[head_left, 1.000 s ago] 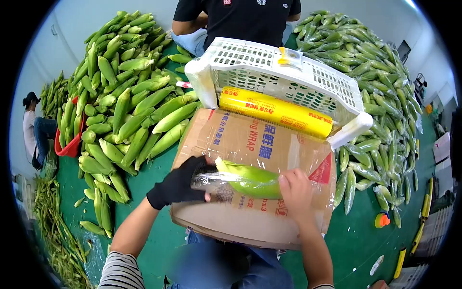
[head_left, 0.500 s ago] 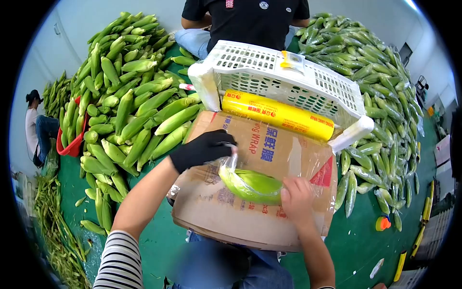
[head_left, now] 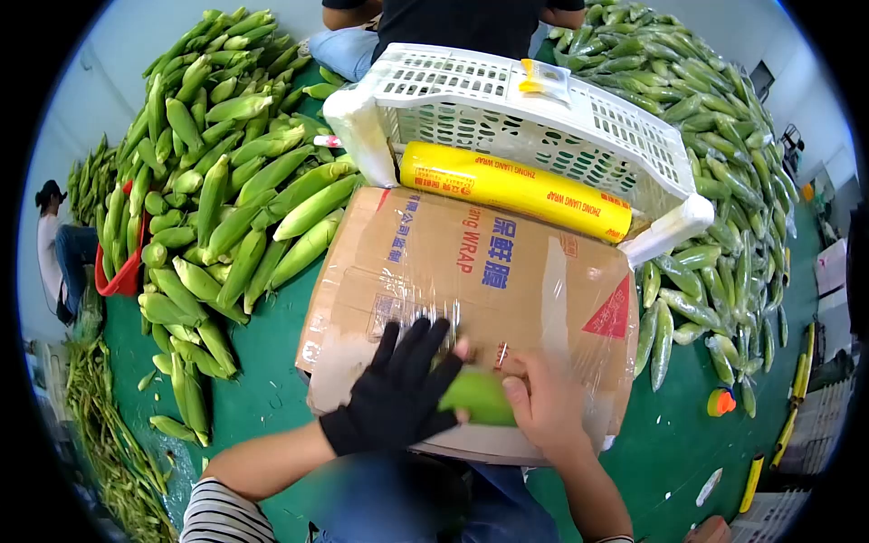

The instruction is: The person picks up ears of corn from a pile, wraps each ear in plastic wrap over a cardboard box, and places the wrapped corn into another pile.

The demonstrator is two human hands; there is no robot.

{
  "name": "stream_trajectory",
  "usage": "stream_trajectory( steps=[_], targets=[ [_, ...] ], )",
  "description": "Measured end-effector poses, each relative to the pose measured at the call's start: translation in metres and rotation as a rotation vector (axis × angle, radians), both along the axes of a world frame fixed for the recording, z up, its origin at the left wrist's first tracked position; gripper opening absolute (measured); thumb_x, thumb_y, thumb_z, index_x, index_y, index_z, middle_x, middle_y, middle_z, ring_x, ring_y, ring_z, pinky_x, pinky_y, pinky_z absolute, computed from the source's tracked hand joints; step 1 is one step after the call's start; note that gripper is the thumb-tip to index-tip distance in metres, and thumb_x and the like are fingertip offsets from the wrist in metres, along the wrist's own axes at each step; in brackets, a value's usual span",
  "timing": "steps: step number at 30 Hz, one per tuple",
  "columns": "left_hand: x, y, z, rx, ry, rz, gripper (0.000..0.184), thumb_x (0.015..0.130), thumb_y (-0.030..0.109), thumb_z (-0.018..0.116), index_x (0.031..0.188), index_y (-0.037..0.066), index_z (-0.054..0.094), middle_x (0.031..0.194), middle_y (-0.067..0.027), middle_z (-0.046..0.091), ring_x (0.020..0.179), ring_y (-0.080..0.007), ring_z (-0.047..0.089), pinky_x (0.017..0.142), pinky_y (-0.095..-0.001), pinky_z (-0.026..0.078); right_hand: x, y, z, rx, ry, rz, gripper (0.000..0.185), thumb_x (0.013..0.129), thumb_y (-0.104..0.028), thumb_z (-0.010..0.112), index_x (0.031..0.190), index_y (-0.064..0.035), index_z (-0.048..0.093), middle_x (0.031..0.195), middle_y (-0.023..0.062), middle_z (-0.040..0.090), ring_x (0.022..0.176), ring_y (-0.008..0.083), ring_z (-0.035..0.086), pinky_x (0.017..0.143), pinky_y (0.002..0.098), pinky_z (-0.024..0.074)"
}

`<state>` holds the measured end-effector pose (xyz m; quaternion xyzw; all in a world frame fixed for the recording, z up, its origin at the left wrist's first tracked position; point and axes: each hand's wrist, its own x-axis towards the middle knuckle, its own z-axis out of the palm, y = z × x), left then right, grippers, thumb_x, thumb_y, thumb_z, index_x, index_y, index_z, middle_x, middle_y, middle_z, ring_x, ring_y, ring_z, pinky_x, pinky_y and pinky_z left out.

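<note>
A green ear of corn in its husk (head_left: pixel 480 396) lies near the front edge of a cardboard box (head_left: pixel 425 244), partly covered by both hands. My left hand (head_left: pixel 394 389), in a black glove with bare fingertips, is spread over the corn's left end. My right hand (head_left: pixel 554 403) is bare and bent round the right end, thumb against the husk; it is slightly blurred. Clear film shines on the box top. Behind the hands, a yellow roll of plastic wrap (head_left: pixel 516 192) is mounted across an upturned white crate (head_left: pixel 358 136).
Unwrapped corn (head_left: pixel 244 190) is heaped at left, with a red basket (head_left: pixel 122 262) beside it. Film-wrapped corn (head_left: pixel 715 190) is piled at right. A person in a black shirt (head_left: pixel 453 23) sits behind the crate; another person (head_left: pixel 54 244) is at far left.
The corn has come down the box towards me. My left hand has gone from pinching film above it to lying spread on it. My right hand has moved slightly down.
</note>
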<state>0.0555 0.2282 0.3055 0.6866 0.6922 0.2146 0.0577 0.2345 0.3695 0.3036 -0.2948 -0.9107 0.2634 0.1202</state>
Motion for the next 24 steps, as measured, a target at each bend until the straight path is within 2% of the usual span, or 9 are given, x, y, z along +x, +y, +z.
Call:
stream_trajectory(
  steps=[2,3,5,6,9,12,15,19,24],
  targets=[
    [-0.022,0.042,-0.011,0.089,0.000,0.067,0.069,0.086,0.040,0.064,0.140,0.004,0.040,0.143,-0.0301,0.035,0.132,-0.0496,0.033,0.107,-0.0576,0.029,-0.006,0.012,-0.006,0.352,0.209,0.160,0.046,0.079,-0.043,0.069,0.113,-0.0132,0.058,0.104,0.0096,0.061,0.092,0.0295,0.060,0.076,0.0434,0.0484],
    [-0.036,0.067,-0.025,0.241,0.086,0.121,0.054,0.089,0.037,0.061,0.130,0.004,0.051,0.128,-0.0253,0.051,0.121,-0.0425,0.048,0.098,-0.0527,0.041,-0.013,0.012,-0.004,0.433,0.152,0.172,0.051,0.076,-0.044,0.071,0.114,-0.0134,0.057,0.107,0.0088,0.059,0.095,0.0285,0.058,0.078,0.0428,0.0474],
    [-0.051,0.102,-0.010,0.059,-0.317,0.212,0.035,0.089,0.034,0.060,0.112,0.007,0.060,0.105,-0.0169,0.062,0.097,-0.0339,0.061,0.079,-0.0457,0.050,-0.025,0.010,0.000,0.592,0.033,0.178,0.060,0.069,-0.045,0.075,0.117,-0.0136,0.056,0.115,0.0073,0.055,0.100,0.0265,0.054,0.081,0.0415,0.0453],
    [-0.046,0.101,-0.004,0.019,-0.224,0.163,0.032,0.088,0.034,0.060,0.108,0.008,0.060,0.098,-0.0147,0.062,0.090,-0.0324,0.062,0.074,-0.0444,0.051,-0.024,0.016,-0.008,0.652,-0.084,0.162,0.065,0.068,-0.047,0.075,0.119,-0.0129,0.056,0.115,0.0074,0.054,0.100,0.0266,0.055,0.077,0.0398,0.0476],
    [-0.024,0.073,0.000,-0.003,0.037,-0.069,0.023,0.087,0.034,0.060,0.099,0.014,0.061,0.082,-0.0103,0.063,0.072,-0.0309,0.064,0.060,-0.0423,0.051,-0.022,0.017,0.003,0.343,-0.217,0.207,0.066,0.069,-0.048,0.074,0.122,-0.0125,0.055,0.111,0.0088,0.055,0.102,0.0266,0.056,0.073,0.0377,0.0503],
    [0.005,0.011,0.004,0.041,-0.031,-0.042,0.041,0.082,0.032,0.064,0.107,0.000,0.059,0.107,-0.0214,0.062,0.097,-0.0355,0.062,0.082,-0.0473,0.051,-0.007,-0.001,0.018,0.178,-0.274,0.383,0.067,0.070,-0.048,0.074,0.121,-0.0091,0.054,0.106,0.0102,0.056,0.100,0.0253,0.059,0.071,0.0363,0.0525],
    [0.016,0.007,0.012,0.066,0.119,-0.058,0.053,0.082,0.032,0.062,0.124,0.000,0.055,0.130,-0.0217,0.053,0.124,-0.0352,0.049,0.106,-0.0538,0.033,-0.007,0.008,0.008,0.000,-0.163,0.394,0.065,0.070,-0.048,0.074,0.119,-0.0078,0.057,0.106,0.0102,0.057,0.097,0.0264,0.059,0.078,0.0383,0.0505],
    [-0.046,0.115,-0.029,0.252,0.016,-0.117,0.054,0.085,0.032,0.059,0.126,-0.001,0.051,0.136,-0.0233,0.047,0.126,-0.0364,0.047,0.104,-0.0475,0.038,-0.018,0.040,0.004,0.442,0.039,0.283,0.069,0.064,-0.045,0.078,0.118,-0.0074,0.059,0.113,0.0098,0.057,0.101,0.0269,0.055,0.088,0.0403,0.0446],
    [-0.055,0.218,-0.016,-0.420,0.240,-0.170,0.037,0.078,0.022,0.063,0.106,-0.002,0.063,0.116,-0.0257,0.060,0.106,-0.0376,0.060,0.088,-0.0419,0.051,-0.034,0.068,-0.001,0.533,-0.113,0.202,0.083,0.054,-0.041,0.083,0.124,-0.0064,0.053,0.106,0.0094,0.059,0.093,0.0262,0.058,0.079,0.0372,0.0491]
  ],
)
